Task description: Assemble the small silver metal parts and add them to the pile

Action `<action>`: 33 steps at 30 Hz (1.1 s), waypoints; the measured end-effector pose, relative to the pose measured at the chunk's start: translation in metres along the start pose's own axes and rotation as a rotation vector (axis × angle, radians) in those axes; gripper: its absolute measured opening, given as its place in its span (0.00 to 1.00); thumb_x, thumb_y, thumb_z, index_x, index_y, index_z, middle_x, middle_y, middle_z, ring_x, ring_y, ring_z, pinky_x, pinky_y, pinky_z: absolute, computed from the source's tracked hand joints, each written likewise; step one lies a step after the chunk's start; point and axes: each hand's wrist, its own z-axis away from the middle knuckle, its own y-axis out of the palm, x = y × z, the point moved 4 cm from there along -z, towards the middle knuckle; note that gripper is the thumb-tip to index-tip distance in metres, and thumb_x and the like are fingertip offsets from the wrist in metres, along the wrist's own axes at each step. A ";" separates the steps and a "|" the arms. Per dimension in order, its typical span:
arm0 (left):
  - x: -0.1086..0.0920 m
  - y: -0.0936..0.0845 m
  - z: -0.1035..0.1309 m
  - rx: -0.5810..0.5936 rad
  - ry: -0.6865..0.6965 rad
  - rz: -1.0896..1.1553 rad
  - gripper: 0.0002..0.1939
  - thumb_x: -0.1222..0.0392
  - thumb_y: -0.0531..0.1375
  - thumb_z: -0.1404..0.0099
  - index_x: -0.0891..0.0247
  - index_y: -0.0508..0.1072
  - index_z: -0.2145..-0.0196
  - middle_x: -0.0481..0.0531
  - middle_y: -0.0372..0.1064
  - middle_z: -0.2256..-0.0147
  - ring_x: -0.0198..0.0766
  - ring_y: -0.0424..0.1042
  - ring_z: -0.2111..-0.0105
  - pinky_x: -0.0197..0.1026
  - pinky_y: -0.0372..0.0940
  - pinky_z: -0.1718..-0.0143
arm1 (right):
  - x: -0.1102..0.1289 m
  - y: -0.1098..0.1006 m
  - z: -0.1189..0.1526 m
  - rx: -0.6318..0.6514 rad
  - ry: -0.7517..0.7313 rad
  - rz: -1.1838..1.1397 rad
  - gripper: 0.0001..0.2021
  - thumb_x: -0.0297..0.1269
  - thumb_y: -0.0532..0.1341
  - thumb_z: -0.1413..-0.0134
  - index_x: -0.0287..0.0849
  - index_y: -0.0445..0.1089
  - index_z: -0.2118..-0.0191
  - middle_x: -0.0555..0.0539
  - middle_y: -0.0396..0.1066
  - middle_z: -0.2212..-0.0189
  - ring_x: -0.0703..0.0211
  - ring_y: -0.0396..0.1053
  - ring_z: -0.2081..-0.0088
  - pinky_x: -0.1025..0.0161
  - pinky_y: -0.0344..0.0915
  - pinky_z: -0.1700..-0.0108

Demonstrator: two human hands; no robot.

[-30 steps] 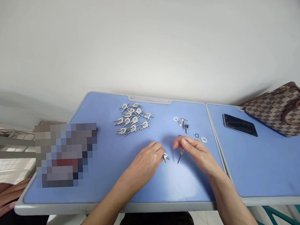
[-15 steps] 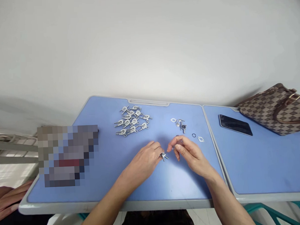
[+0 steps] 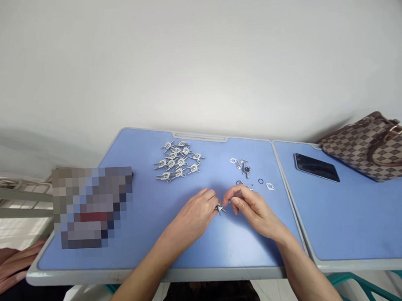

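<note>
My left hand (image 3: 199, 212) is closed round a small metal fitting (image 3: 220, 208), whose pins stick out past the fingertips over the blue table (image 3: 131, 242). Just right of it, my right hand (image 3: 252, 209) has thumb and index finger curled close together; whatever is between them is too small to name. Beyond my left hand lies a group of several similar metal fittings (image 3: 178, 162). Behind my right hand are a loose fitting with a dark round face (image 3: 246, 170), flat metal plates (image 3: 269, 186) and a dark ring (image 3: 260, 181).
A phone (image 3: 317, 167) and a checkered bag (image 3: 370, 147) lie on the adjoining table at the right. A pixelated area covers the table's left side. At the far left, another person's hand (image 3: 18, 269) rests by the table edge. A wall rises behind.
My right hand's thumb and index finger have come closer together and nearer the fitting. A dark ring and small parts behind that hand show more. My left hand has barely moved.
</note>
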 end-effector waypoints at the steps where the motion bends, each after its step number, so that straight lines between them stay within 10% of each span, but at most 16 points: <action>1: 0.000 0.000 0.000 0.000 -0.002 0.004 0.07 0.70 0.54 0.32 0.64 0.70 0.65 0.50 0.66 0.65 0.39 0.67 0.63 0.43 0.64 0.58 | 0.000 0.000 0.000 -0.002 -0.016 0.020 0.10 0.37 0.48 0.30 0.45 0.66 0.56 0.48 0.72 0.64 0.64 0.66 0.70 0.63 0.65 0.64; 10: 0.003 0.003 0.001 0.006 -0.034 0.015 0.06 0.69 0.54 0.31 0.64 0.70 0.61 0.53 0.68 0.61 0.42 0.68 0.59 0.47 0.66 0.55 | 0.006 0.009 -0.004 -0.248 -0.476 0.482 0.14 0.30 0.57 0.35 0.45 0.63 0.45 0.48 0.76 0.66 0.60 0.71 0.67 0.62 0.67 0.64; 33: 0.001 0.001 0.000 -0.017 -0.015 0.002 0.07 0.69 0.53 0.31 0.63 0.70 0.61 0.52 0.68 0.63 0.42 0.69 0.59 0.49 0.66 0.53 | 0.019 0.002 -0.002 -0.291 -0.558 0.383 0.15 0.27 0.58 0.37 0.45 0.68 0.47 0.46 0.76 0.65 0.60 0.73 0.65 0.63 0.70 0.64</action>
